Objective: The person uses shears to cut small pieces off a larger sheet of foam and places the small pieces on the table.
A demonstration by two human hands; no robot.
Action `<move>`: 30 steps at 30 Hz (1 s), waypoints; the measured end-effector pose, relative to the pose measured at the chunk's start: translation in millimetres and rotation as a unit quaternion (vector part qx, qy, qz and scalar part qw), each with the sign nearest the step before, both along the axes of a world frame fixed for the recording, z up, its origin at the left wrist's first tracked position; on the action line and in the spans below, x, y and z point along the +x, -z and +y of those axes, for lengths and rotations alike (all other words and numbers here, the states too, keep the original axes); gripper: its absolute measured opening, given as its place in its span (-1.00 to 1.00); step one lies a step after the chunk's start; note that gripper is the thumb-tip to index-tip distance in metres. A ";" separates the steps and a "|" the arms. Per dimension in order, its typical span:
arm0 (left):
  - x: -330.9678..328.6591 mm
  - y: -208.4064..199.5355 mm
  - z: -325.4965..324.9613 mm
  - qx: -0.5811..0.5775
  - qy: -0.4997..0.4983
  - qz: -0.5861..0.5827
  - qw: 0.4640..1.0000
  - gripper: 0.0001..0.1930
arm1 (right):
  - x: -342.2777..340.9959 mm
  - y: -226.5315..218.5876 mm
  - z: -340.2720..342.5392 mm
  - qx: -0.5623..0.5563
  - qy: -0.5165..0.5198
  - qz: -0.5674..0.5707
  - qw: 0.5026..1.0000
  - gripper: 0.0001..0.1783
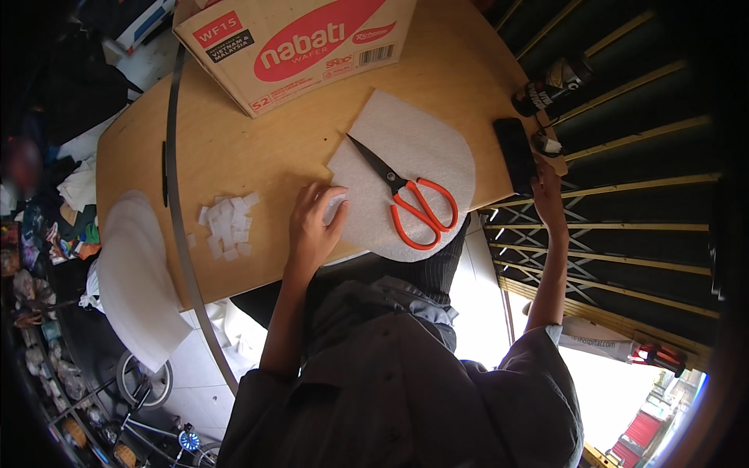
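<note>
My left hand (314, 226) rests at the left edge of a white foam sheet (390, 121), its thumb and fingers curled round a small white piece of foam (333, 207). On the sheet lies a pair of scissors (421, 204) with orange handles and dark blades, slightly spread and pointing up and left. My right hand (549, 193) reaches to the table's right edge. Its thumb and fingers are at the lower corner of a black smartphone (515, 156); the fingertips are partly hidden. Left of my left hand is a small pile of cut white pieces (229, 224).
A large cardboard box (296, 51) stands at the table's far side. A curled white sheet (140, 269) hangs over the left edge, behind a dark strip (181, 156). A dark can-like container (558, 84) sits by the slatted metal gate (624, 187) at right.
</note>
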State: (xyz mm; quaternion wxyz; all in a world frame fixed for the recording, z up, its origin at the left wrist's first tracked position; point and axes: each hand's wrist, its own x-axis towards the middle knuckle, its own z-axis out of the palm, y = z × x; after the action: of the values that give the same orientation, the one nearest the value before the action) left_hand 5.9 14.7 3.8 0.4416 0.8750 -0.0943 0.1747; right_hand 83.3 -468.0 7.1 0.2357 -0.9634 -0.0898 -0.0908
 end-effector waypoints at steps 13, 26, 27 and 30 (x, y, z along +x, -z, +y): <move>-1.1 -1.9 -0.2 -0.011 -0.001 0.004 1.000 -0.83 | 2.5 -4.0 3.8 -0.059 0.011 0.000 0.998 -0.37; 0.3 0.9 1.0 -0.003 0.001 -0.011 1.000 -0.84 | 1.9 1.1 0.6 0.006 0.023 0.007 1.000 -0.42; 0.4 0.8 2.0 0.000 0.001 -0.013 1.000 -0.84 | 2.4 -4.2 7.2 0.003 0.030 0.009 1.000 -0.44; 0.1 -0.1 0.7 -0.003 0.003 -0.010 1.000 -0.84 | 14.7 -17.3 14.4 0.030 0.003 0.003 1.000 -0.48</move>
State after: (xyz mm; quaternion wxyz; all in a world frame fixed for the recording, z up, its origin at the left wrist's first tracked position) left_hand 6.0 15.3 3.8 0.4438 0.8717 -0.1007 0.1819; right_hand 97.9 -453.5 24.4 0.2649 -0.9564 -0.0833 -0.0909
